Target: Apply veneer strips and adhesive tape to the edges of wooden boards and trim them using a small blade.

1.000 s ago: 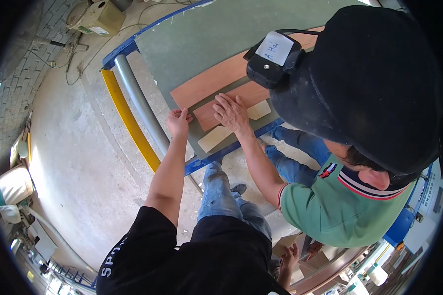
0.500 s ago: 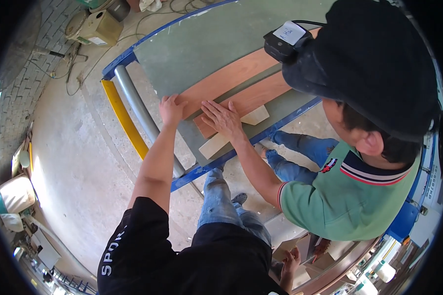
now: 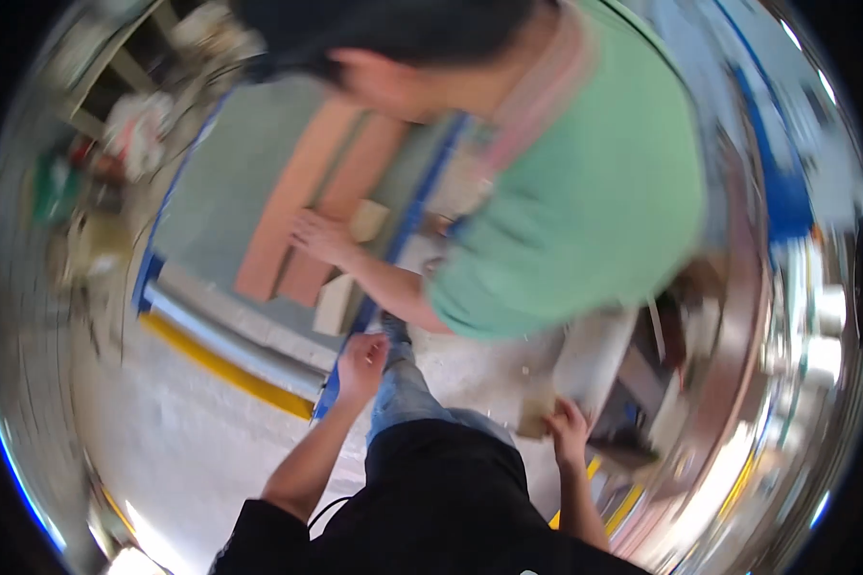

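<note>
Gripping a small tan piece (image 3: 535, 419) between thumb and fingers, I have my right hand (image 3: 570, 431) low beside my body, well apart from the work table. The piece is blurred, so I can't tell what it's made of. My left hand (image 3: 362, 362) is in the air near the table's corner, fingers drawn in; the blur hides whether anything is between them. Just beyond it, two pale blocks (image 3: 333, 305) sit along the outer edge of a reddish board (image 3: 364, 168); whether they are tucked under it, I can't tell. A second reddish board (image 3: 288, 211) lies alongside, a narrow gap between the two. Both rest on a grey-green tabletop (image 3: 197, 225) with a blue frame (image 3: 417, 206). A co-worker's hand (image 3: 321, 238) is on the board nearer the blocks; the green shirt (image 3: 585, 201) fills the space across from me. At the table's near end run a grey roller (image 3: 230, 337) and a curved yellow bar (image 3: 228, 375), above the pale floor (image 3: 163, 412).
</note>
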### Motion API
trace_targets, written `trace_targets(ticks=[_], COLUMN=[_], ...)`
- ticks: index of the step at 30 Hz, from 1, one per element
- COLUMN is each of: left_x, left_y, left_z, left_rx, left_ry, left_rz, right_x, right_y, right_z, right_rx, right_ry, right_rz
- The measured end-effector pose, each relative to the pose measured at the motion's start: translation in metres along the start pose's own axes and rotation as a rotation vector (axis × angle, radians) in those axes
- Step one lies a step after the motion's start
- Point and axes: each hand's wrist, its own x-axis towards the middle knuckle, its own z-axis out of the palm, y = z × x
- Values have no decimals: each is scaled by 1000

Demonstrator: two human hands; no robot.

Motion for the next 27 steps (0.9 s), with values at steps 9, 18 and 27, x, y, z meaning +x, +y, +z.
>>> trace_targets(ticks=[9, 18, 27], left_x=[-93, -245, -319], left_y=[172, 228, 274], left_z=[94, 124, 149], left_rx=[-745, -790, -672], left_ry=[-1008, -1275, -1422], left_rz=[-95, -37, 79], right_x=[-115, -255, -318], right_y=[-36, 69, 96], right_z=[33, -25, -82], right_rx=[204, 735, 600], right_ry=[174, 431, 646], right_rz=[-173, -291, -252])
